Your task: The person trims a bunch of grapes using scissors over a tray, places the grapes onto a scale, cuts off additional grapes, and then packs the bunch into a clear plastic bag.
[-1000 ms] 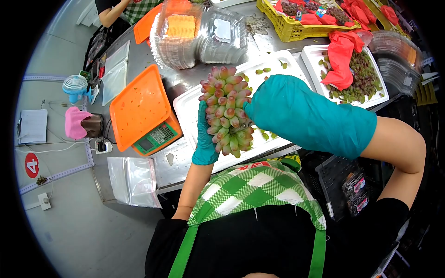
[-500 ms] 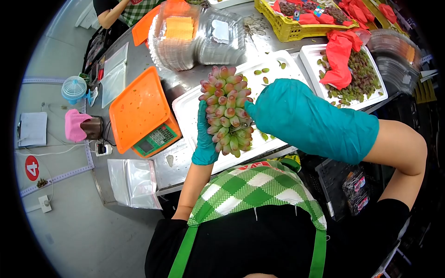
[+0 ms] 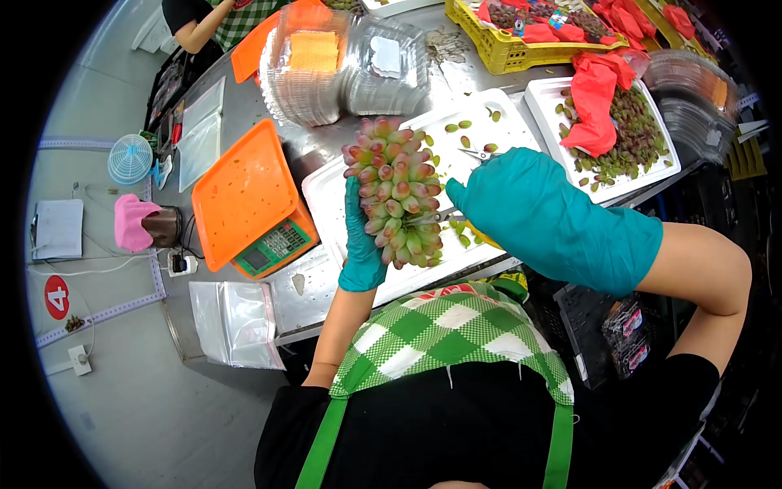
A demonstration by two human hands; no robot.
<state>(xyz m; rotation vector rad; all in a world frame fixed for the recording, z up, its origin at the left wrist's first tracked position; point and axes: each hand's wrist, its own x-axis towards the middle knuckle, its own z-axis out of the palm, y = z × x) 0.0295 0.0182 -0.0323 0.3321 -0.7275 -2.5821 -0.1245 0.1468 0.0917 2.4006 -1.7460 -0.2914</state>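
Note:
A cluster of plump green fruit with pink tips point(image 3: 396, 191), perhaps grapes, is held up over a white foam tray point(image 3: 322, 186). My left hand point(image 3: 363, 244), in a teal glove, grips the cluster's left side. To its right is my right hand point(image 3: 521, 213), also gloved, closed around scissors point(image 3: 445, 216) whose metal blades reach the cluster's lower right edge. Another small metal tip shows above that hand, beside a loose fruit point(image 3: 490, 147). More loose fruit lies on the tray.
Left of the tray stands an orange scale point(image 3: 248, 196). Clear plastic containers point(image 3: 305, 73) are stacked behind. At right, a foam box point(image 3: 599, 183) holds loose fruit and red paper; a yellow crate point(image 3: 521, 59) stands beyond. A co-worker's arm point(image 3: 195, 34) shows at top left.
The cluster has shifted slightly left and tilted. My right hand has moved a little right and away from it, and the scissor blades now show between them.

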